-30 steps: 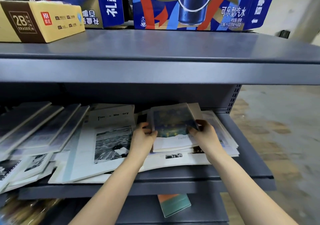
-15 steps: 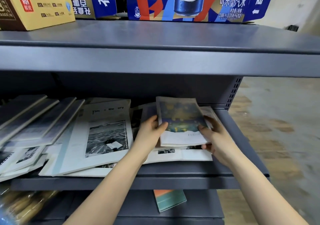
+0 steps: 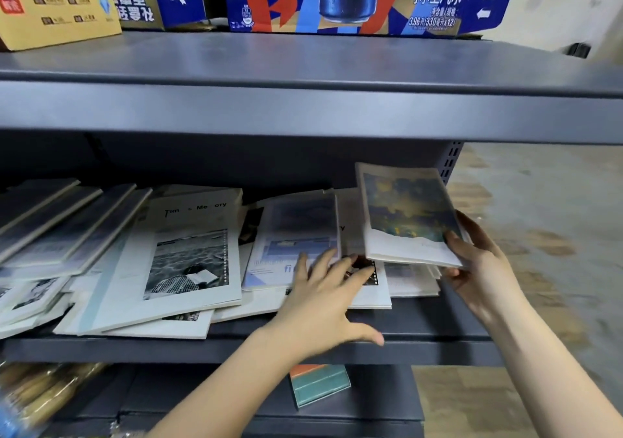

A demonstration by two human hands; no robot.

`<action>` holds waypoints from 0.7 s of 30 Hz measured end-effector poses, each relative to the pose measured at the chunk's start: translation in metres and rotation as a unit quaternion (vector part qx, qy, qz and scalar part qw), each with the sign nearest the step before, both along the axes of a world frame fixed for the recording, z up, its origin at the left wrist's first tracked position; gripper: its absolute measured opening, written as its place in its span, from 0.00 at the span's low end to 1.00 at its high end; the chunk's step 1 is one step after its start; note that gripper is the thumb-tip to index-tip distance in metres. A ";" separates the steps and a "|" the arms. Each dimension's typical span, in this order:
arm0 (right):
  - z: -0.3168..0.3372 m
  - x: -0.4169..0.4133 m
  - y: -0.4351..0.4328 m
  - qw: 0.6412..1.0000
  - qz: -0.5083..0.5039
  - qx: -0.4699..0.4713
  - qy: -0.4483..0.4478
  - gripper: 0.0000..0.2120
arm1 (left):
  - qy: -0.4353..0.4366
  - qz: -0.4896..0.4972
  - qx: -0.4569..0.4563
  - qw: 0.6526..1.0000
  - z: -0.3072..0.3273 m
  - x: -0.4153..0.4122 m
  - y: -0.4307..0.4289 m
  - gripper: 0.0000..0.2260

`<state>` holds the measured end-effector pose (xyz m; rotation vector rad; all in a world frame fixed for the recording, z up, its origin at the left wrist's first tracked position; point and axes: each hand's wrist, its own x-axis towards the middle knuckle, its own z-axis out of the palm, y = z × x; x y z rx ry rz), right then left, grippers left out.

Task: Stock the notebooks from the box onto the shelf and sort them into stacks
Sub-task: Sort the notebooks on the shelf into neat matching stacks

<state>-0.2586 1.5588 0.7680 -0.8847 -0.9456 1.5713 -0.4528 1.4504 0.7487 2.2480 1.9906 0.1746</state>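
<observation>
Stocking looks largely done: many notebooks lie overlapped on the middle shelf, not stacked. Right hand pinches a painted-cover notebook above the shelf's right end. Left hand, fingers spread, presses a blue-cover notebook mid-shelf. Sorting remains; box not in view.

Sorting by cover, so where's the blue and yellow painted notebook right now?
Head view, right side: the right hand holds the painted notebook over the right end of the middle shelf.
</observation>
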 end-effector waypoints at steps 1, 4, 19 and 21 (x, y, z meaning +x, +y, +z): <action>0.001 0.002 0.002 1.000 -0.002 0.000 0.005 0.22 | 0.020 -0.007 0.007 1.000 -0.005 0.001 0.002 0.40; 0.003 0.006 0.004 1.000 0.001 0.004 0.013 0.22 | 0.045 -0.016 0.061 0.997 -0.009 -0.003 0.007 0.28; -0.005 -0.003 0.004 0.999 0.032 -0.020 0.026 0.21 | 0.068 0.023 0.274 0.959 -0.020 -0.020 0.022 0.14; -0.007 -0.002 0.005 0.999 0.026 -0.026 0.027 0.21 | 0.074 0.028 0.260 0.962 -0.019 -0.023 0.021 0.16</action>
